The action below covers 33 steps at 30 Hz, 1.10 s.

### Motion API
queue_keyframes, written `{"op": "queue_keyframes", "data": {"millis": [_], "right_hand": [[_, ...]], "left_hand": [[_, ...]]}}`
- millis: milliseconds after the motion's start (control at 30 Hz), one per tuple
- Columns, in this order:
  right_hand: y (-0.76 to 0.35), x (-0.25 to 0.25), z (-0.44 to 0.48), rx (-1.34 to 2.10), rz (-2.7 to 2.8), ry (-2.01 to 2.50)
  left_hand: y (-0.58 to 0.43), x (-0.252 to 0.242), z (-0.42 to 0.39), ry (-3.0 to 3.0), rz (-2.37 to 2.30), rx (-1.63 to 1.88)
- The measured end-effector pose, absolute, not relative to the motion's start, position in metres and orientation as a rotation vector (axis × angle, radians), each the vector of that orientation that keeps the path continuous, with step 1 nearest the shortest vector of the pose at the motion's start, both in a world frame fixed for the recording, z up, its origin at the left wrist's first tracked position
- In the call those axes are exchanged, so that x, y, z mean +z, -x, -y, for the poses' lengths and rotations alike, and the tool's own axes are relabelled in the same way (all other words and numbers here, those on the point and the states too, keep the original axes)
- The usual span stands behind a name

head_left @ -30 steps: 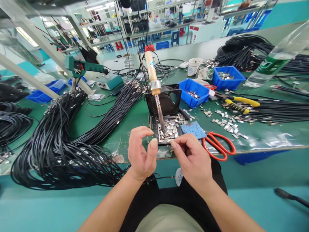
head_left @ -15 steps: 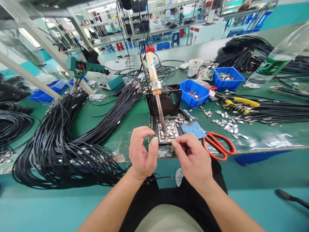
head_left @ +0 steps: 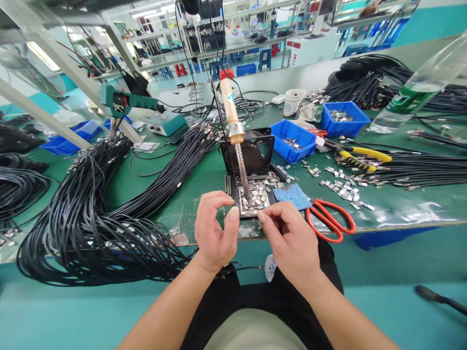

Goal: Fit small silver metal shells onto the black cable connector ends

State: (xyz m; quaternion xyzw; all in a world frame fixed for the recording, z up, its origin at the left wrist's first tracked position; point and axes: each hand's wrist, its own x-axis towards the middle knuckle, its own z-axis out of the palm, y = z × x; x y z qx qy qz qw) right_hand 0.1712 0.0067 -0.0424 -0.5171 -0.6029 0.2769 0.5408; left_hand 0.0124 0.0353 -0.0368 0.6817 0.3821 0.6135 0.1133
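Observation:
My left hand (head_left: 218,231) hovers at the table's front edge, thumb and curled fingers apart, with nothing visible between them. To its right, my right hand (head_left: 292,238) has thumb and forefinger pinched together; whatever they may hold is too small or hidden to make out. Just beyond both hands lies a shallow tray (head_left: 242,213) of small metal connector pieces (head_left: 260,193). A soldering iron (head_left: 233,116) with a wooden handle slants down on a stand, its tip among those pieces. Beside my right hand are a blue sponge (head_left: 293,195) and orange-handled scissors (head_left: 331,221).
A black fan (head_left: 251,150) stands behind the tray. Thick bundles of black cables (head_left: 105,223) hang over the edge at left. Further right are blue bins (head_left: 294,141), yellow-handled pliers (head_left: 365,158), loose connectors (head_left: 346,187), a paper cup (head_left: 294,102) and a plastic bottle (head_left: 404,104).
Hardly anything differs. The view has shifted very slightly, and both hands keep the same pose and place over the table edge.

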Motion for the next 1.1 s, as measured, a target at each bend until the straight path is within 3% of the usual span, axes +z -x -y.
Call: {"op": "queue_keyframes", "data": {"millis": [1100], "right_hand": [[-0.1652, -0.0372, -0.0084, 0.598, 1.44, 1.267]], "left_hand": [[-0.0125, -0.0353, -0.0351, -1.997, -1.189, 1.791]]}}
